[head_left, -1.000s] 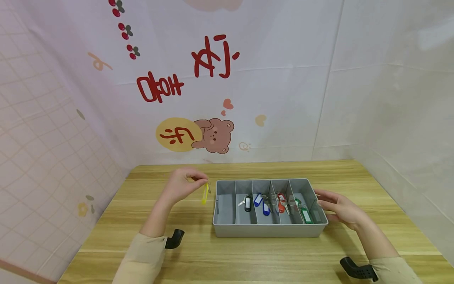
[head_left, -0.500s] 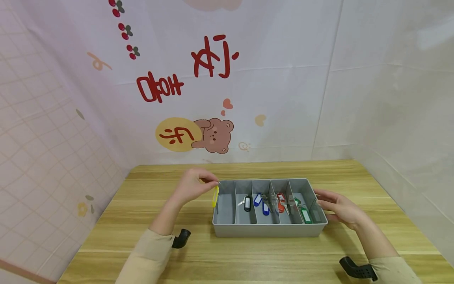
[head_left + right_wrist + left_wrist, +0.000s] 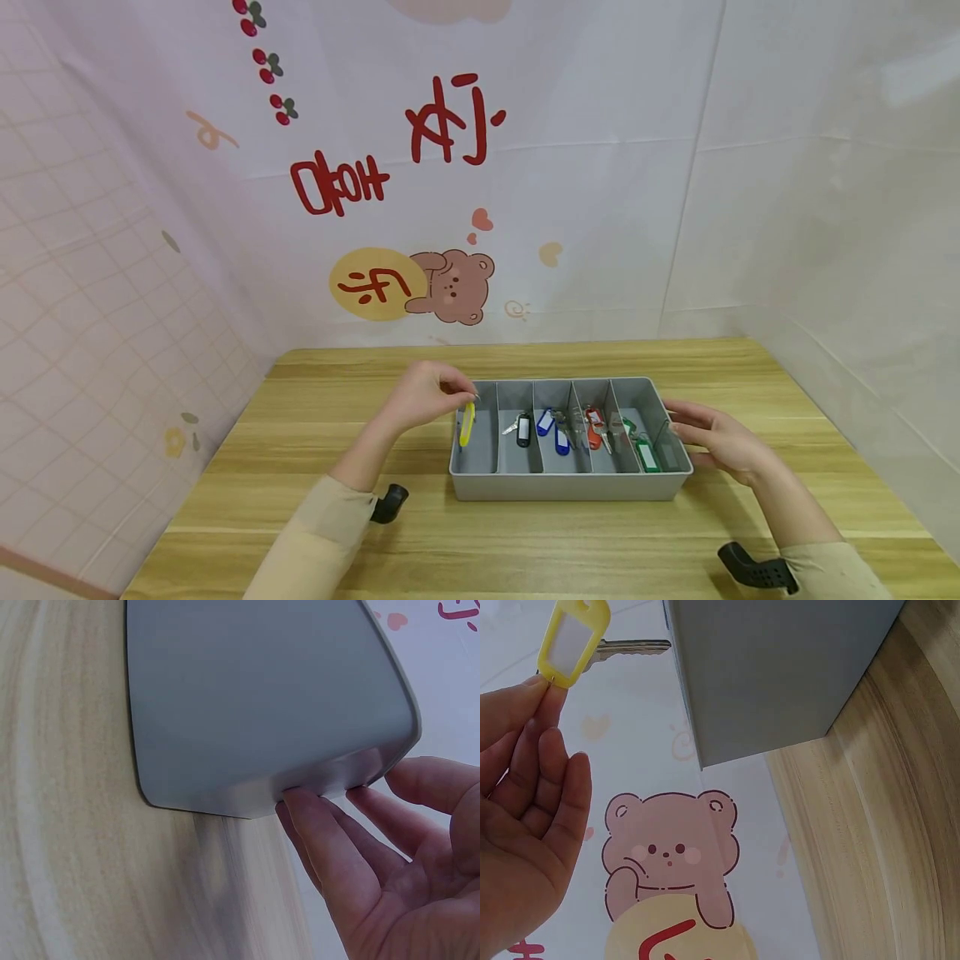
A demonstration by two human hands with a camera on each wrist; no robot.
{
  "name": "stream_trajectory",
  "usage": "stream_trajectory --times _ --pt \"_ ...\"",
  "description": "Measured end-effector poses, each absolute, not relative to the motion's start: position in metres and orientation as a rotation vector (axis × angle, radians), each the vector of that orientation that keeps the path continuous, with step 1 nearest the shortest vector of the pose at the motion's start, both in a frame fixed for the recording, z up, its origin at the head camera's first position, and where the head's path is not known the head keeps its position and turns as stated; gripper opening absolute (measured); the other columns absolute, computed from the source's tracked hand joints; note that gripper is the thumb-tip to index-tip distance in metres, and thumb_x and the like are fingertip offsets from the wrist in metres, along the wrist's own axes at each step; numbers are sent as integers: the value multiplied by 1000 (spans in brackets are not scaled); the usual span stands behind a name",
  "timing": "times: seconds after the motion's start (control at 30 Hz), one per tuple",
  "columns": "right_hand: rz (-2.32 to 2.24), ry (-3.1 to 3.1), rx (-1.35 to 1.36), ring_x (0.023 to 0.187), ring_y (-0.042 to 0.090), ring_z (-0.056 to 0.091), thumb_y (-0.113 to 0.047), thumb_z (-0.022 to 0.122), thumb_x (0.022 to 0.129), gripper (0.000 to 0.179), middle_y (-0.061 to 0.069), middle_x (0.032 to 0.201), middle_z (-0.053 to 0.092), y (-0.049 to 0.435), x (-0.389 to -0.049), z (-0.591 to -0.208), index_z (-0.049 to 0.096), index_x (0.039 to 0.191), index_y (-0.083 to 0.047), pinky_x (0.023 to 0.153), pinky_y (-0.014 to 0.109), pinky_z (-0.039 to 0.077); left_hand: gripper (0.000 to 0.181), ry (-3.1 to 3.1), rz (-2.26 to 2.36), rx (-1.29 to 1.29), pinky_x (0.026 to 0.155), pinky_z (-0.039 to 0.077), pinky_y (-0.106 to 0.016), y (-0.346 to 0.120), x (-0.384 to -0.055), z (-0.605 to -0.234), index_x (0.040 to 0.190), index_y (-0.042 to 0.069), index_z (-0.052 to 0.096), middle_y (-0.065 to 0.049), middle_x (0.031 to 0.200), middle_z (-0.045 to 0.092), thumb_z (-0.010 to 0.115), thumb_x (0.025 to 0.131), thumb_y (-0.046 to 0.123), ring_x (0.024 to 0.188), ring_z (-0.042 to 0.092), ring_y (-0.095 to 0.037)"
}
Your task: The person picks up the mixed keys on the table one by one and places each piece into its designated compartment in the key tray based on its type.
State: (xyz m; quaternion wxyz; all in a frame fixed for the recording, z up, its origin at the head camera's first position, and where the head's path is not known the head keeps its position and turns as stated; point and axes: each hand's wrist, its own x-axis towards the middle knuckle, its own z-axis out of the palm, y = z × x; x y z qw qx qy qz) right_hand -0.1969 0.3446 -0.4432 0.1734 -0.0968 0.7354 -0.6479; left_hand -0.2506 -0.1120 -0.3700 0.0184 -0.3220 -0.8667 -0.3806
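Note:
My left hand (image 3: 429,395) pinches the ring end of a yellow key tag (image 3: 467,424), which hangs over the leftmost compartment of a grey divided box (image 3: 562,487). In the left wrist view a key (image 3: 634,648) sticks out from behind the yellow tag, close to the box's end wall (image 3: 772,682). My right hand (image 3: 723,442) rests against the box's right end. In the right wrist view its fingers (image 3: 330,847) touch the outer wall, fairly straight, with the thumb near the rim.
Other compartments hold a black key tag (image 3: 523,429), blue key tags (image 3: 562,440), red tags (image 3: 595,418) and green tags (image 3: 647,456), with keys among them. The box stands on a wooden table (image 3: 570,550) in front of a printed cloth backdrop (image 3: 600,167).
My left hand has moved right with the yellow key tag, from beside the box to over its leftmost compartment. The right hand and the box have stayed put.

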Motion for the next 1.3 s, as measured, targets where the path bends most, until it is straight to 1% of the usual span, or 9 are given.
stream_trajectory --times 0.2,0.4,0.6,0.77,0.97,1.17,1.3 --pt "-1840 2083 -288 109 11 63 -11 52 104 66 9 132 55 345 -197 -443 12 149 17 86 41 55 5 -2745 -1152 -1004 63 51 -25 -109 -256 -371 90 5 78 7 79 70 76 87 8 68 61 -6" --pt "-1838 2083 -297 109 11 63 -11 52 104 66 9 133 55 346 -198 -443 12 149 17 86 41 55 6 -2826 -1115 -983 64 51 -26 -107 -259 -367 90 6 79 7 78 71 76 87 10 69 61 -6" --pt "-1820 2102 -288 109 11 63 -11 52 104 66 13 135 53 345 -197 -442 13 150 16 85 41 55 5 -2886 -1076 -994 65 52 -26 -105 -262 -363 89 6 79 7 80 71 77 86 9 71 61 -7" --pt "-1819 2101 -278 109 12 63 -11 52 104 66 11 135 54 344 -197 -441 13 150 16 85 41 56 4 -2897 -1086 -1047 67 53 -25 -103 -266 -363 88 3 78 4 80 71 76 86 7 72 63 -7" --pt "-1818 2105 -267 108 12 64 -11 52 104 66 10 133 55 344 -197 -441 14 150 16 84 40 56 5 -2925 -1050 -1074 66 52 -25 -102 -270 -367 86 3 78 5 78 70 77 86 7 70 62 -6" --pt "-1819 2105 -281 108 13 64 -11 52 104 66 12 135 53 344 -197 -442 13 149 17 84 41 56 4 -2968 -1021 -1052 66 51 -26 -100 -272 -372 81 7 77 7 75 69 77 85 7 69 60 -7" --pt "-1822 2103 -289 108 12 63 -11 52 104 66 11 134 54 345 -197 -442 13 149 17 84 40 56 4 -2988 -1011 -1038 66 51 -26 -99 -273 -376 81 6 78 7 74 68 78 85 7 68 60 -7"
